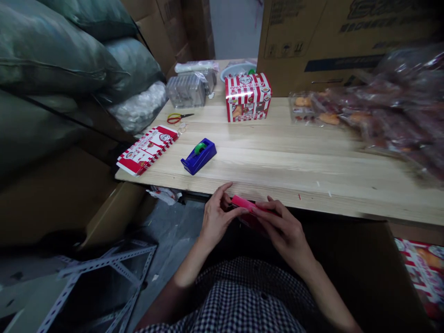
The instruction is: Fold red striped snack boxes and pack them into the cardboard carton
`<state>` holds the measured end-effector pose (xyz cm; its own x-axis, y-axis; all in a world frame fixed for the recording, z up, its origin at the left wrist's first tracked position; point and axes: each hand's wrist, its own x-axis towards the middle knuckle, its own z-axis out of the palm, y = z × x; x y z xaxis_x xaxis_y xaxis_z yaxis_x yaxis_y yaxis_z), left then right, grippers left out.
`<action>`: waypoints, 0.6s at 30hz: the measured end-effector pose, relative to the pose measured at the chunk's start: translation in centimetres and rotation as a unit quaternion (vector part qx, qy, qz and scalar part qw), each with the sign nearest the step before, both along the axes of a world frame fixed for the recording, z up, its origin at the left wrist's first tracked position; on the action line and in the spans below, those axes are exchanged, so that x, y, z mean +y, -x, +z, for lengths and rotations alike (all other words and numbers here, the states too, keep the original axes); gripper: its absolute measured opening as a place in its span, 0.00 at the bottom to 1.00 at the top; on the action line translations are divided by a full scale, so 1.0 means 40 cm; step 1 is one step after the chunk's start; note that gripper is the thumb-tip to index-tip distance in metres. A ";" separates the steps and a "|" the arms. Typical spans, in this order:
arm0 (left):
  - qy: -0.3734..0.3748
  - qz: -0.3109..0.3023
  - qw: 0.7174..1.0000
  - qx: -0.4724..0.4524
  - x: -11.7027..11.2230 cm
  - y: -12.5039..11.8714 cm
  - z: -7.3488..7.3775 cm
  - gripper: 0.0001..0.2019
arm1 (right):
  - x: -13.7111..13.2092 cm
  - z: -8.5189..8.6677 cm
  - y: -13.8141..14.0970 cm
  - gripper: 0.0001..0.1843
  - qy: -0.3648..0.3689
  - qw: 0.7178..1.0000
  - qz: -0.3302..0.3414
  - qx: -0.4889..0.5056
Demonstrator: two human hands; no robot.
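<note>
Just in front of the table's near edge, my left hand point(215, 216) and my right hand point(286, 227) both grip a small red card piece point(243, 202). It looks flat or folded; its lower part is dark and mostly covered by my fingers. The left thumb and fingers pinch its left end, while the right fingers lie along its right side. Beyond them on the table sits a blue tape dispenser point(199, 157) with a green roll. A stack of flat red-and-white printed cartons point(148, 150) lies to its left. Farther back stands a folded red-and-white box point(248, 98).
Yellow-and-red scissors point(178, 117) lie behind the dispenser, near clear plastic cases point(187, 90). A light blue basin point(227, 70) is behind the standing box. Plastic-wrapped packs point(374, 111) pile up at right before a large cardboard box point(333, 41). Full sacks point(52, 51) rise at left.
</note>
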<state>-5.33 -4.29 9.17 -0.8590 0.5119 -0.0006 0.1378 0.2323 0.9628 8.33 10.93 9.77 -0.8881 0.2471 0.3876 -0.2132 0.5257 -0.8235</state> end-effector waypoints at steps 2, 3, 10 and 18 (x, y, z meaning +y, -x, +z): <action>0.016 -0.062 0.995 0.079 -0.005 0.023 -0.001 0.31 | 0.007 -0.004 -0.013 0.23 0.034 0.999 -0.001 -0.009; 0.013 -0.104 0.990 0.093 -0.004 0.029 0.000 0.27 | 0.010 -0.006 -0.019 0.22 0.053 0.998 -0.006 -0.016; -0.024 -0.184 0.977 0.107 -0.002 -0.035 0.045 0.10 | 0.008 -0.019 -0.098 0.37 0.302 0.920 -0.249 -0.032; -0.184 -0.395 0.792 0.428 0.060 -0.140 0.043 0.29 | -0.035 0.069 -0.258 0.32 0.574 0.788 -0.223 -0.010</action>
<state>0.28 -1.89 10.90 0.1228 0.7202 0.6828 0.7388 -0.5257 0.4216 18.64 9.52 12.55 -0.6176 0.7138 -0.3304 -0.1993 -0.5483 -0.8122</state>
